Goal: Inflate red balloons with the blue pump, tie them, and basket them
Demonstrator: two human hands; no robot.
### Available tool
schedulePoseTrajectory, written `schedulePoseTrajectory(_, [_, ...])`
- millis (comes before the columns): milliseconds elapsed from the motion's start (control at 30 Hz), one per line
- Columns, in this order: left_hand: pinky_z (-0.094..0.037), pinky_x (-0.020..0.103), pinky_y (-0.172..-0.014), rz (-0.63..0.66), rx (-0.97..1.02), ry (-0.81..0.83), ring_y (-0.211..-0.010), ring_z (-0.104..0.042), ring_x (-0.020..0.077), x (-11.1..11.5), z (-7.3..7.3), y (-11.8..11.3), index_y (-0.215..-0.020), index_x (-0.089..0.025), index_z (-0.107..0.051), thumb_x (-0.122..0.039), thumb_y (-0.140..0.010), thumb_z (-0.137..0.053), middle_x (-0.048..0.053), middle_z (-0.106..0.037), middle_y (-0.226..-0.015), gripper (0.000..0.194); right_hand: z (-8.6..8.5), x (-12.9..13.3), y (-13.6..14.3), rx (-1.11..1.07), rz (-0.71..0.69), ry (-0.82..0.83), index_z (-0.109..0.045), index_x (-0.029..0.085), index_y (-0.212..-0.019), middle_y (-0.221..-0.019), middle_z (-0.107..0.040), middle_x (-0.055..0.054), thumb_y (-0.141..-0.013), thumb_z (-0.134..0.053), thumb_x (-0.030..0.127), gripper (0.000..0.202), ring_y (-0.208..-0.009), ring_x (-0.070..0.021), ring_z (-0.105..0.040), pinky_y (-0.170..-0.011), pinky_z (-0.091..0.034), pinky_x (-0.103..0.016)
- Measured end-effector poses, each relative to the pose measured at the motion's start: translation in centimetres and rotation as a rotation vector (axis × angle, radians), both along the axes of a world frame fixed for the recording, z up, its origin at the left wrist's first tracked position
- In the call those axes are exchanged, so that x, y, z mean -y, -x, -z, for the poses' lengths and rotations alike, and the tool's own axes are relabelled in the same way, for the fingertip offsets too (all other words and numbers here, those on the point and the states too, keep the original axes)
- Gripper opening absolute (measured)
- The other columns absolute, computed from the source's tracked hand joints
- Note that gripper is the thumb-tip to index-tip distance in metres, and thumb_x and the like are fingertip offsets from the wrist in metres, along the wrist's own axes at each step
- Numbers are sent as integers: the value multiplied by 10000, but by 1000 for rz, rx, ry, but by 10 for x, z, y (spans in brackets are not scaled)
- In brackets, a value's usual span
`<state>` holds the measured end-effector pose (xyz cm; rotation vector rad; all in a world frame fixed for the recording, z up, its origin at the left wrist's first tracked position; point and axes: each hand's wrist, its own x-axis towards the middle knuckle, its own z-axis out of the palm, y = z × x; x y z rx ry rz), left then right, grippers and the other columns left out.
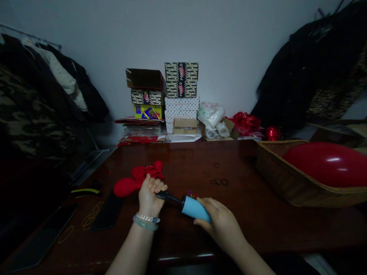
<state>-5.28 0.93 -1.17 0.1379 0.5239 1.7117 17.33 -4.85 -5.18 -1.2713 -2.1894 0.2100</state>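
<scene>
My left hand [151, 191] is closed around the black end of a hand balloon pump [196, 209]. A small, partly filled red balloon [126, 187] sticks out on the far side of that fist; its neck is hidden by the fingers. My right hand [219, 221] grips the pump's light blue barrel, with a black rod showing between the two hands. Just beyond the left hand lies a heap of limp red balloons [140, 172]. Behind the barrel are a few tiny coloured bits, too small to name.
On the brown table [183, 156], dark rings [219, 181] lie beyond my right hand. Yellowish rubber bands [88, 219] and two dark flat slabs are at left. A wicker basket [275, 179] holding a big red balloon [329, 162] stands right. Boxes [181, 80] are stacked against the wall.
</scene>
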Motion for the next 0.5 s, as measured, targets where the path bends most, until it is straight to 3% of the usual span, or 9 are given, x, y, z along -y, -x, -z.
schedulePoseTrajectory(267, [-299,222,-422,-53,8,-8,-297,-302,55,-3,-6,30,-535,-199,-248,-166,-927,-425,-85,-265,-379,431,-8,-6,-17,-3,-18,77,-591,223,-1267,-1193,-674,-99,-740,-786,323,570,-1058,-267,-643,-945,-510,-420])
schedulePoseTrajectory(500, [-288,217,-412,-62,70,30,-302,-306,52,-4,4,20,-532,-192,-266,-153,-929,-421,-81,-281,-376,428,-4,-6,-16,53,35,71,-608,177,-1248,-1178,-676,-105,-727,-797,259,560,-1058,-271,-631,-966,-499,-428])
